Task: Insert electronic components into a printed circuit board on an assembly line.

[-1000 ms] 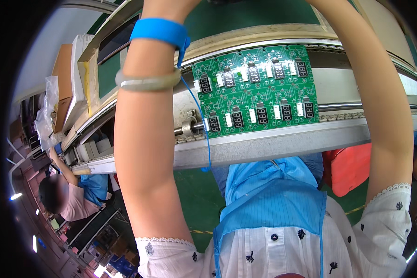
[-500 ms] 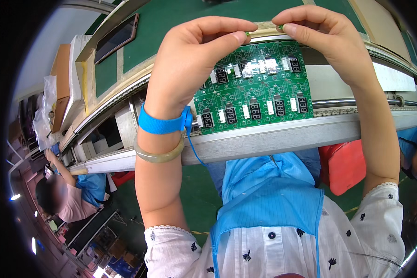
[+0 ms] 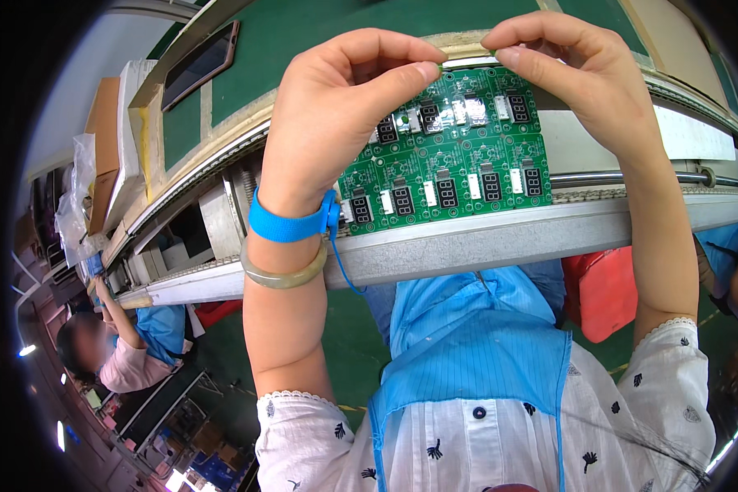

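A panel of green circuit boards point(image 3: 459, 152) lies across the rails in front of me, carrying several black digit displays point(image 3: 446, 193) and white connectors point(image 3: 430, 193). Above its far left part, my left hand point(image 3: 344, 98) is closed in a pinch between thumb and forefinger on a tiny green component, mostly hidden by the fingertips. My right hand point(image 3: 586, 82) pinches at the panel's far right edge; a speck of green shows at its fingertips, too small to name exactly. A blue wrist strap point(image 3: 287, 218) with a cord and a bangle point(image 3: 285, 271) circle my left arm.
A metal rail point(image 3: 467, 242) runs along the near side of the panel. On the green bench beyond lies a phone point(image 3: 201, 66) at the left. A cardboard box point(image 3: 105, 148) stands further left. Another person point(image 3: 127, 348) sits at the lower left; a red stool point(image 3: 600, 291) is below right.
The panel appears shifted slightly left and up in view. Both hands stay pinched, with their fingertips slightly lower near the panel's far edge. The person at left has moved their head and arm.
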### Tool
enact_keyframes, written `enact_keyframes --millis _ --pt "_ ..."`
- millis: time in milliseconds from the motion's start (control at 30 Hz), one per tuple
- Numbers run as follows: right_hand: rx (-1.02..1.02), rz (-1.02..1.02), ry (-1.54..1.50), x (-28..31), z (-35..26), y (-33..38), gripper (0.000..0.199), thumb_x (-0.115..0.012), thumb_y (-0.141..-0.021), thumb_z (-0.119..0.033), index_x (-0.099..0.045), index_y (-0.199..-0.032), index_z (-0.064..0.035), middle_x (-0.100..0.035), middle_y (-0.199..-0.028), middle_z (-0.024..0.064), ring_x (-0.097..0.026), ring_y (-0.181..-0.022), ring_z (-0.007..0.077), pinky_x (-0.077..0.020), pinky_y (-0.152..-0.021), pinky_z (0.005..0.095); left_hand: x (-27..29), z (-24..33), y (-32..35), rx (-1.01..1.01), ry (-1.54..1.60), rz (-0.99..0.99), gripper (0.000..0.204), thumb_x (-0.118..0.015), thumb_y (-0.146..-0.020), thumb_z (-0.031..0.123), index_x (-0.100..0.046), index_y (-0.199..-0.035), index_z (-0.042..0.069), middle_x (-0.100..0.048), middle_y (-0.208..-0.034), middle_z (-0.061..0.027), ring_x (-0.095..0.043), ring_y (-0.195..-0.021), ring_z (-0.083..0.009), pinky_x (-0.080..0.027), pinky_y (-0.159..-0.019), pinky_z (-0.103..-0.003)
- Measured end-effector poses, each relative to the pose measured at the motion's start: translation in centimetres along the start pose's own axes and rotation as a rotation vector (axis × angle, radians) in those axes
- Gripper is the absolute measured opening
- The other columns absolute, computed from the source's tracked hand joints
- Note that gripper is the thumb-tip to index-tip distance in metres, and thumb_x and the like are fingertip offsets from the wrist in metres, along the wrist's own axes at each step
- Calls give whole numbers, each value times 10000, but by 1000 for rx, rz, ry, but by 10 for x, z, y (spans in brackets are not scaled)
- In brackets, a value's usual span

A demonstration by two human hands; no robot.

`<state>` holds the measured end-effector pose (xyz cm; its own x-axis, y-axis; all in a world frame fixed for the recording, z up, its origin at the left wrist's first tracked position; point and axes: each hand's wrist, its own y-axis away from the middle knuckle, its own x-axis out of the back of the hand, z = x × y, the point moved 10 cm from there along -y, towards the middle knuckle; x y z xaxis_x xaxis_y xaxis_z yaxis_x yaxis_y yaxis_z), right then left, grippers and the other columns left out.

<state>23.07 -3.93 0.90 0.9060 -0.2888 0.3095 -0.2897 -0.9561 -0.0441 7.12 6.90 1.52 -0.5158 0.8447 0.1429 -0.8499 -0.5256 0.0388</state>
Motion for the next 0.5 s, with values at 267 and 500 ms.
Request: enact_keyframes --millis 267,500 --pt "1074 -53 -490 2 -68 20 176 -750 -840 -32 -772 -1013 -5 -739 -908 81 -671 -880 167 -530 -795 302 0 -3 1 3 -133 30 195 -740 -935 75 -754 -1118 10 -757 -1030 -32 -679 -955 -93 -522 -868 -234" --pt "395 -45 604 -15 -47 13 191 -744 -864 -17 -770 -1052 -42 -673 -877 48 -646 -856 159 -522 -712 279 -4 -2 -1 -37 -210 11 153 -727 -957 96 -746 -1084 14 -734 -966 5 -648 -889 -49 -503 -782 -202"
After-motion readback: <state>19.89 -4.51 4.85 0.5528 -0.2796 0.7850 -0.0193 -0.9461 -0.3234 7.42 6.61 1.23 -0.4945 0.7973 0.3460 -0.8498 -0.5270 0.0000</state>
